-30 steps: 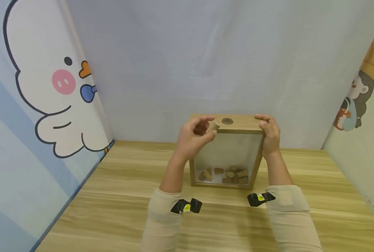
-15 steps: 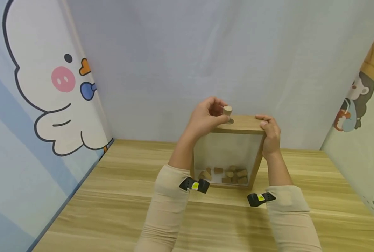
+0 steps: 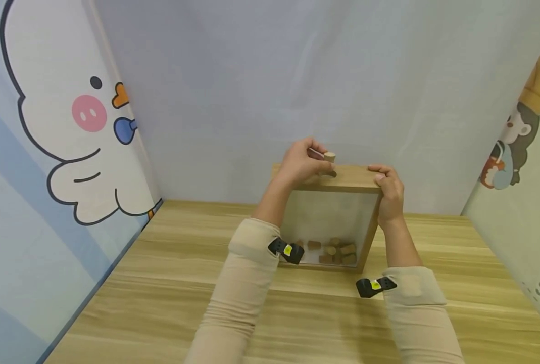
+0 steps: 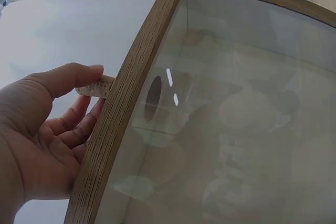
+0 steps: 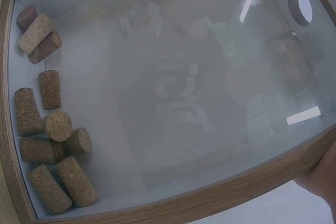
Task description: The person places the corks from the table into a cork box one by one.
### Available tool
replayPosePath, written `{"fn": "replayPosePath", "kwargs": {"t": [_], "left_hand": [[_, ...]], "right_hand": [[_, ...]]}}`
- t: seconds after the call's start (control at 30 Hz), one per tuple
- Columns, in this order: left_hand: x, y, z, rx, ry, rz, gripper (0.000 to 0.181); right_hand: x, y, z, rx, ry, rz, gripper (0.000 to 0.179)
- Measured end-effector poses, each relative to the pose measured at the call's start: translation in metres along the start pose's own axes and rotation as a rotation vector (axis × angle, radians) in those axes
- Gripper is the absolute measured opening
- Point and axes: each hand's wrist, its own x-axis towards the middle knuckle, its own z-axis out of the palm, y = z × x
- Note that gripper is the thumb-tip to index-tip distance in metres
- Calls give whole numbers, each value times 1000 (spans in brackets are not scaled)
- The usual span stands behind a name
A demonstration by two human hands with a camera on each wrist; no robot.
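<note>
An upright wooden shadow box (image 3: pixel 353 177) with a clear front stands on the table, a round hole in its top edge. My left hand (image 3: pixel 300 164) pinches a tapered cork (image 3: pixel 329 155) between thumb and fingers, right at the hole. In the left wrist view that cork (image 4: pixel 94 88) touches the outer face of the frame, its far end hidden by the wood. My right hand (image 3: pixel 390 194) grips the box's top right corner, fingers over the top and thumb at the front. Several corks (image 5: pixel 50 90) lie in a loose heap on the box floor.
The wood-grain table (image 3: pixel 324 323) runs out in front of the box and to both sides. A pale curtain (image 3: pixel 251 101) hangs behind it. Printed cartoon panels stand at left (image 3: pixel 47 151) and right (image 3: pixel 515 202).
My left hand has carried the cork rightward and up to the hole, turning it upright, then lowered it slightly. My right hand keeps its grip on the corner.
</note>
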Motion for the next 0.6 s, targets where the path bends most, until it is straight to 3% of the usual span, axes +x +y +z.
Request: {"fn": "replayPosePath", "kwargs": {"t": [0.33, 0.47, 0.6], "left_hand": [[0, -3, 1, -4, -1, -4, 32], [-6, -7, 0, -18, 9, 36, 31], [-17, -10, -1, -13, 60, 94, 29]], "right_hand": [[1, -1, 0, 19, 11, -4, 27], [0, 0, 0, 19, 11, 3, 27], [0, 1, 0, 10, 12, -1, 28]]}}
